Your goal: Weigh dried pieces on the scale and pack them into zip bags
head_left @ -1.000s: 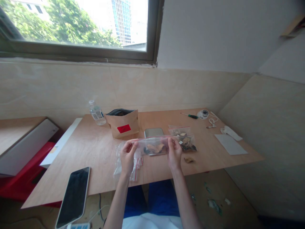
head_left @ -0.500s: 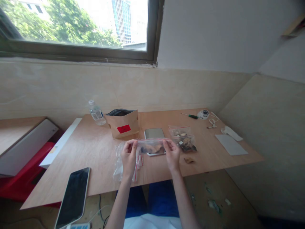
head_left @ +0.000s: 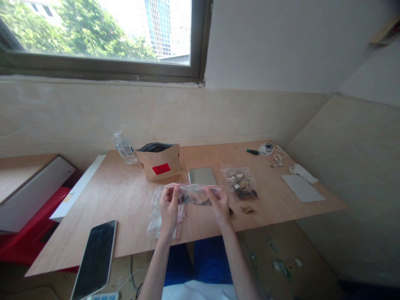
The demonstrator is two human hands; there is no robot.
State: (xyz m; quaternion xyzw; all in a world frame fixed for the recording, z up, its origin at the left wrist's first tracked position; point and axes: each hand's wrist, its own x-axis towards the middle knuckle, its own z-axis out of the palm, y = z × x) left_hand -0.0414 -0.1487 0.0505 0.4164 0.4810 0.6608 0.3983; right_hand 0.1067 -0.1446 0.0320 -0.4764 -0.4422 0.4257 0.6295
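Both my hands lift a clear zip bag [head_left: 199,194] with a red-striped seal above the plywood table [head_left: 93,221]. Dark and brown dried pieces lie inside it. My left hand [head_left: 169,207] is shut on the bag's left end, over a loose heap of clear plastic bags [head_left: 155,221]. My right hand [head_left: 219,204] pinches its right end. A silver phone [head_left: 202,176] lies just beyond the held bag. To the right sits a second zip bag of dried pieces [head_left: 239,182], and one loose brown piece [head_left: 247,210] lies near it.
A kraft pouch with a red label [head_left: 159,163] and a water bottle [head_left: 124,149] stand at the back. A black-screened phone [head_left: 95,259] overhangs the near edge. A screwdriver [head_left: 248,150], white cable, and grey sheet [head_left: 302,188] lie right. The table's right edge drops to a littered floor.
My right hand has moved left, closer to my left hand. The held bag now looks narrower and more folded, and more of the silver phone shows behind it.
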